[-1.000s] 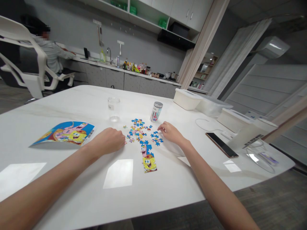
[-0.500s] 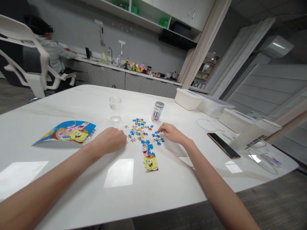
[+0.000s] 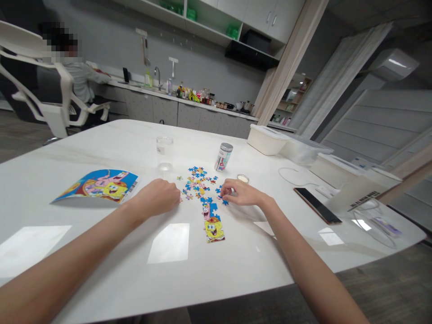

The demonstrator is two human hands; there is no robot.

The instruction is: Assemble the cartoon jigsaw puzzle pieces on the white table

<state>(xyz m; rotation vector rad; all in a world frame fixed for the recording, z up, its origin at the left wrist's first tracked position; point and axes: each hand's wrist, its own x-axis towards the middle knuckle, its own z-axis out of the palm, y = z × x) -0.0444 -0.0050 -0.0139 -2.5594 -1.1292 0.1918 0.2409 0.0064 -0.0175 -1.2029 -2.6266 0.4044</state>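
A clear jar (image 3: 164,152) and lidded can (image 3: 223,157), its contents unclear, stand behind puzzle pieces (image 3: 196,183) on the table (image 3: 236,270); left hand (image 3: 162,196) curled, right hand (image 3: 240,192) over pieces; I cannot tell whether either grips.

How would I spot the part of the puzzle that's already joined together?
On the white table, find the scatter of loose jigsaw pieces. Just on its near side lies the joined puzzle section. Unlike the loose pieces, it forms one narrow block, with SpongeBob's yellow face below a pink one.
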